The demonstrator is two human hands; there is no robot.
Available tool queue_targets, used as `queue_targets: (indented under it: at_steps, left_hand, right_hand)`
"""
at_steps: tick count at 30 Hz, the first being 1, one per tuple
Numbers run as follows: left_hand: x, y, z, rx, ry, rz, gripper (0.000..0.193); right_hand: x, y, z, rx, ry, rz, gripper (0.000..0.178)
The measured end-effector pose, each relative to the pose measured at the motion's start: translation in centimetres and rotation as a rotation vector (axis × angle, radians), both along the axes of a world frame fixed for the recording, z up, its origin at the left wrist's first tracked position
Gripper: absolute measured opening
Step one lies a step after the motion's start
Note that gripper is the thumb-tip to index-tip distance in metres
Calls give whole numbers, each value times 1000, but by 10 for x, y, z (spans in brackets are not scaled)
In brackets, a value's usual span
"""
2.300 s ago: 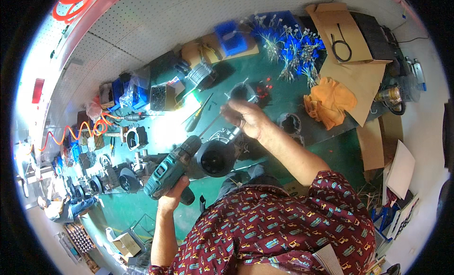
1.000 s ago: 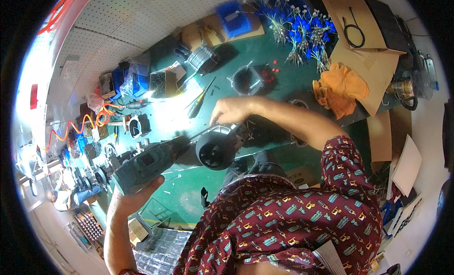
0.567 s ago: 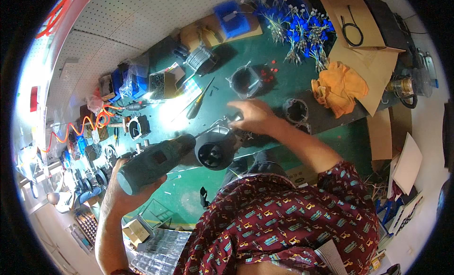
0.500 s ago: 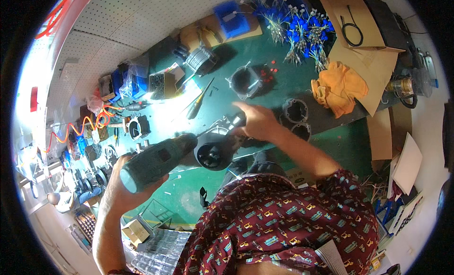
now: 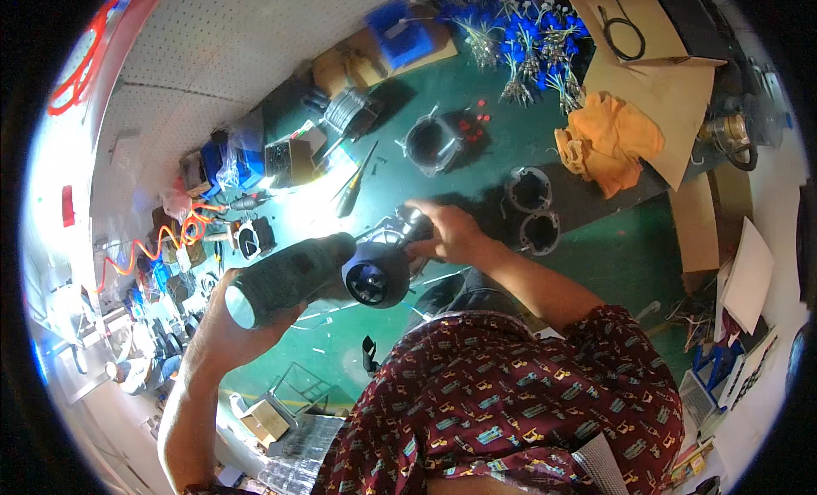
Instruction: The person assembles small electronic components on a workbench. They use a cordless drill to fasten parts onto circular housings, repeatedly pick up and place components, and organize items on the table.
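Observation:
My left hand point(image 5: 228, 340) is wrapped around a dark green power driver point(image 5: 288, 280), held level with its front end pointing right. That end meets a metal motor assembly point(image 5: 390, 244) with a round black fan point(image 5: 371, 282) facing me. On the assembly's right side, my right hand point(image 5: 455, 233) grips it with the thumb low and the fingers over the top. The exact contact between the driver's bit and the assembly is too small to make out. Just beyond lies a screwdriver point(image 5: 349, 191) with a yellow and black handle.
A ring-shaped metal housing point(image 5: 432, 144) stands mid-bench beside small red parts point(image 5: 473, 129). Two more metal rings point(image 5: 538, 231) lie to the right. Orange gloves point(image 5: 611, 142), blue-wired parts point(image 5: 532, 44), a blue bin point(image 5: 400, 35) and a finned motor body point(image 5: 351, 112) sit farther back. An orange coiled hose point(image 5: 140, 261) hangs left.
My right hand has shifted left and down a little, its raised index finger now lower over the assembly. The driver stays against the assembly, and the whole view has shifted slightly.

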State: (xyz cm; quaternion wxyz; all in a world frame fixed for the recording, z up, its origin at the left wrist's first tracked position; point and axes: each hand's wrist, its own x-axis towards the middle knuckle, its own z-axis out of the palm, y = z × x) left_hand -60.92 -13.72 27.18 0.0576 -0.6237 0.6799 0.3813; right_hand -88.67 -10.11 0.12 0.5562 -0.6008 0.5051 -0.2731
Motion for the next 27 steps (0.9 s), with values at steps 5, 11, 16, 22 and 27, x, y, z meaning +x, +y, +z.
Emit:
queue_targets:
  at_steps: [5,11,16,22,27]
  left_hand:
    - [-5,3,2,43,-10,-4,42]
    - [-44,-3,16,146,21,21,43]
    - [-53,1,24,132,84,68,40]
    - [-13,20,21,-103,206,98,36]
    - [3,43,28,-148,193,249,29]
  right_hand:
    - [4,3,-5,9,-14,-4,84]
    - [15,11,-45,-122,-109,-122,85]
    - [32,9,-109,12,-356,-117,88]
    - [16,-3,-37,385,-523,-126,63]
    - [-7,-13,-24,66,-234,-199,50]
